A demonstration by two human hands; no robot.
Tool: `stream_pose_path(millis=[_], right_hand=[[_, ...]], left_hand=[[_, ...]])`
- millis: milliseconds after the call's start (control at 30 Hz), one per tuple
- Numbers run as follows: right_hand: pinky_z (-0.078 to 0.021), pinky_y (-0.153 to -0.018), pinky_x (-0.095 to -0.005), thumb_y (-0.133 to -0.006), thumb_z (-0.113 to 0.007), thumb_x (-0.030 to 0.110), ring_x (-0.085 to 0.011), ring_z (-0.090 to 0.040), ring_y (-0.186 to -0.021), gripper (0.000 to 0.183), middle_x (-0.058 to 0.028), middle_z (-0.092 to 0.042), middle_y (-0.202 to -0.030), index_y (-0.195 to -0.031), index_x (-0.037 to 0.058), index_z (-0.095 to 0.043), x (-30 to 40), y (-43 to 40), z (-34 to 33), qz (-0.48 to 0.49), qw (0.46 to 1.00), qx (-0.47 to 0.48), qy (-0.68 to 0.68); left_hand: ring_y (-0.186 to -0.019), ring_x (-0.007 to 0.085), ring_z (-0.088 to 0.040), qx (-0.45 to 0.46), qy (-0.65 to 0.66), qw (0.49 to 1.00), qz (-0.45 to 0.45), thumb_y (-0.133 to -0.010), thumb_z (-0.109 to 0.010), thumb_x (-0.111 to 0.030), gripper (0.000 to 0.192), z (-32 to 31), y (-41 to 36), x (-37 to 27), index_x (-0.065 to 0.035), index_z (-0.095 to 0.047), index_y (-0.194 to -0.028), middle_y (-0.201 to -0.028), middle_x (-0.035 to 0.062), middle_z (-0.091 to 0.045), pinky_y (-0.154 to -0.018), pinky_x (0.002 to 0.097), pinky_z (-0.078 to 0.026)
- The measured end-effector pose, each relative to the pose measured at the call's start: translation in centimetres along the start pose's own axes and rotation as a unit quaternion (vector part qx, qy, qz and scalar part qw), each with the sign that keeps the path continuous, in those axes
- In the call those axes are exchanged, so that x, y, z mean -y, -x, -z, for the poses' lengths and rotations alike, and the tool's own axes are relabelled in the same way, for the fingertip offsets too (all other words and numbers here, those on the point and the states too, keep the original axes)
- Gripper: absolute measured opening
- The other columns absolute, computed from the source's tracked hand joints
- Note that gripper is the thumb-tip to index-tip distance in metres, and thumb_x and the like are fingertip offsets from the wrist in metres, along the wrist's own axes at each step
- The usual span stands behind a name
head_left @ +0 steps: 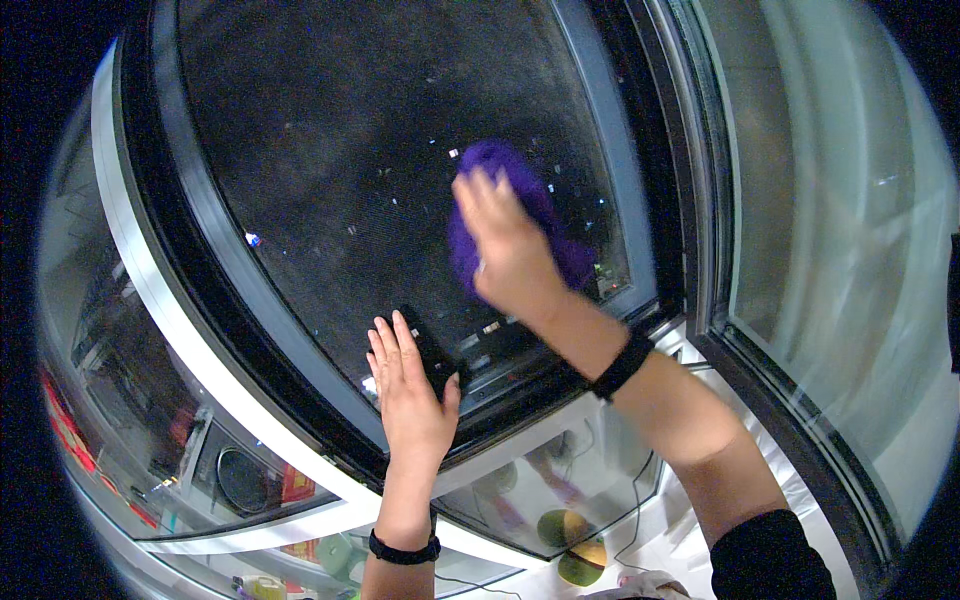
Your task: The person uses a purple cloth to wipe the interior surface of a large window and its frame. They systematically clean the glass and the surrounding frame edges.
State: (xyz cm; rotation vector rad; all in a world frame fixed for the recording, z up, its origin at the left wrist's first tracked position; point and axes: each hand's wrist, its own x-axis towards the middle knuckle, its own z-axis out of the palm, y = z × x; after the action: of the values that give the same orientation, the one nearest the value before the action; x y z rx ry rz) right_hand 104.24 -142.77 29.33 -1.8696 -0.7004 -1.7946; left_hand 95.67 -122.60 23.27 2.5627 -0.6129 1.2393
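Note:
My right hand [514, 251] is spread over a purple cloth [541, 199] and presses it against the dark mesh screen [322, 135] of a window. Motion blurs the hand and part of the cloth. Lower and to the left, my left hand [409, 401] rests on the lower part of the screen near its bottom rail, palm down, thumb apart, holding nothing. Both wrists wear black bands. Small lights show through the mesh, and a grey frame [622, 180] borders it.
At right a glass sash [825, 225] stands angled beside the opening. A white frame bar [187, 330] curves along the left. Below are a lower glass pane [607, 480], a dark cable [637, 499], a round green-and-tan object [581, 568] and a yellowish bottle [262, 587].

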Motion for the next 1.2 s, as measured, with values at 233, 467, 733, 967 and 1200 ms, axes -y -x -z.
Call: stream_pose_path(millis=[233,467,733,967,1200], right_hand=[[-0.0272,-0.124,-0.05,-0.09,-0.057,0.005,-0.0462,-0.037,-0.145,0.059,-0.0255,-0.042,-0.155,-0.148,-0.0023,-0.046,2.0,5.2,1.5,0.057,0.978,0.201,-0.024],[-0.0278,-0.124,-0.0509,-0.082,-0.054,-0.005,-0.0525,-0.039,-0.141,0.068,-0.0296,-0.045,-0.151,-0.148,-0.0047,-0.042,-3.0,-3.0,3.0,-0.014,0.996,0.036,0.081],[-0.0353,-0.121,-0.0453,-0.071,-0.063,-0.014,-0.0478,-0.036,-0.145,0.089,-0.0319,-0.037,-0.156,-0.153,-0.0028,-0.033,-6.0,4.0,7.4,-0.175,0.971,0.042,0.155],[-0.0375,-0.119,-0.0455,-0.073,-0.064,-0.01,-0.0517,-0.037,-0.143,0.092,-0.0374,-0.029,-0.157,-0.156,-0.0063,-0.023,-2.6,11.3,6.9,-0.307,0.935,0.133,0.116],[-0.0279,-0.124,-0.0459,-0.075,-0.055,-0.011,-0.0525,-0.028,-0.147,0.091,-0.0405,-0.026,-0.157,-0.158,-0.0059,-0.018,-1.4,11.3,5.2,-0.333,0.936,0.074,0.083]], left_hand=[[-0.153,0.0499,-0.019,-0.003,-0.023,1.0,0.011,-0.08,-0.078,-0.012,0.103,-0.4,-0.2,-0.6,0.0016,-0.015,-0.162,-0.164,0.034,-0.019,-0.126,0.056,-0.017],[-0.153,0.0495,-0.02,0.001,-0.052,0.999,0.008,-0.081,-0.078,-0.013,0.102,-0.2,0.2,0.0,0.0023,-0.017,-0.161,-0.163,0.0343,-0.02,-0.125,0.0569,-0.017],[-0.153,0.0497,-0.02,-0.001,-0.05,0.999,-0.004,-0.081,-0.078,-0.013,0.101,-0.5,0.0,-0.1,0.0019,-0.018,-0.161,-0.164,0.0341,-0.02,-0.125,0.0579,-0.018],[-0.153,0.0486,-0.02,-0.009,-0.031,0.999,0.005,-0.082,-0.077,-0.012,0.1,-0.1,0.2,0.0,0.0003,-0.017,-0.162,-0.164,0.0334,-0.021,-0.125,0.0568,-0.017],[-0.154,0.0452,-0.021,0.014,0.044,0.999,0.011,-0.084,-0.074,-0.009,0.097,0.7,0.7,0.5,0.0013,-0.017,-0.162,-0.164,0.0312,-0.025,-0.126,0.0548,-0.016]])
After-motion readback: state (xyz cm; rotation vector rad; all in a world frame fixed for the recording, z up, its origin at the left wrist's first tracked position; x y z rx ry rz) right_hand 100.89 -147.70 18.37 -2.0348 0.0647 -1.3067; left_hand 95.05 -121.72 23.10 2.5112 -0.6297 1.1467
